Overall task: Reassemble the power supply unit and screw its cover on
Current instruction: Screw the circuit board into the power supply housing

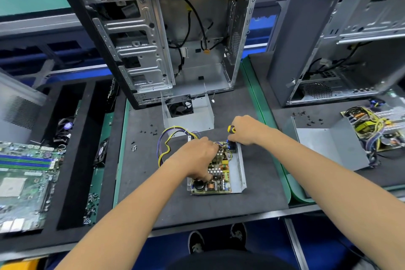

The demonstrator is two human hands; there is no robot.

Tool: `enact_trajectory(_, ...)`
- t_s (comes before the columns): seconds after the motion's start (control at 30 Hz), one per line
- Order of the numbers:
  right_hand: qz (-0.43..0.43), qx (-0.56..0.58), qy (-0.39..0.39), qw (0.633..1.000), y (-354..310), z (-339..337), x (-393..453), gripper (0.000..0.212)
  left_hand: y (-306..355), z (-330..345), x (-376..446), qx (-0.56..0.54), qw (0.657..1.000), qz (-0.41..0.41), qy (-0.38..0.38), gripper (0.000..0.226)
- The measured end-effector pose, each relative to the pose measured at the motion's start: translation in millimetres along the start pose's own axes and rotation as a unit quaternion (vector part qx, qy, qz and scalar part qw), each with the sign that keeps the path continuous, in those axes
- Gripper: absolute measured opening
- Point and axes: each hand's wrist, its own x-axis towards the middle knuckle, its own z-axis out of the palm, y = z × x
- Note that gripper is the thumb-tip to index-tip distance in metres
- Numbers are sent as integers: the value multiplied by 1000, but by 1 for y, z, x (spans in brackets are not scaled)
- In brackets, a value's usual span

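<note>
The open power supply unit (237, 173) lies on the dark mat in front of me, its circuit board (221, 178) exposed in a grey metal base. My left hand (197, 158) rests on the board with curled fingers holding it down. My right hand (246, 130) grips a yellow-and-black screwdriver (231, 129), its tip at the board's far right corner. A bundle of coloured wires (166, 144) loops out to the left. The metal cover with its fan (186, 112) stands just behind the unit. Loose screws (151, 132) lie on the mat to the left.
An open computer case (166, 35) stands upright behind the mat. A second case (341, 35) and another opened power supply (341, 142) sit to the right. A motherboard (24, 180) lies in a foam tray at left, with more screws (92, 206) beside it.
</note>
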Motion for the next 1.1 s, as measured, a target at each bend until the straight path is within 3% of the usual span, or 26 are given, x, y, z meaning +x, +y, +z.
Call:
enact_trajectory(0.2, 5, 25, 3, 1000, 2, 2, -3, 39, -3, 0, 0, -27, 999, -2, -28, 65)
enact_trajectory(0.3, -6, 36, 31, 999, 1, -3, -6, 40, -8, -7, 0, -121, 993, -5, 2, 65)
enact_trajectory(0.43, -35, 92, 161, 982, -1, -26, -24, 37, -12, -19, 14, -185, 976, -25, 108, 30)
enact_trajectory(0.53, -63, 166, 272, 946, -3, -50, -41, 27, -11, -20, 24, -190, 973, -36, 126, 17)
enact_trajectory(0.63, -83, 245, 323, 911, -2, -67, -54, 26, -4, -18, 34, -216, 968, -28, 122, 10)
enact_trajectory(0.73, -86, 311, 332, 886, 0, -75, -59, 31, -1, -16, 41, -253, 961, -11, 109, 4)
enact_trajectory(0.87, -89, 381, 332, 858, 2, -73, -59, 39, -5, -10, 45, -246, 969, -6, 34, 19)
enact_trajectory(0.97, -96, 394, 320, 856, 3, -67, -58, 44, -2, -9, 48, -200, 980, 7, -4, 32)
enact_trajectory(1.1, -94, 388, 314, 861, 3, -62, -56, 43, 3, -11, 52, -92, 996, 16, 2, 31)
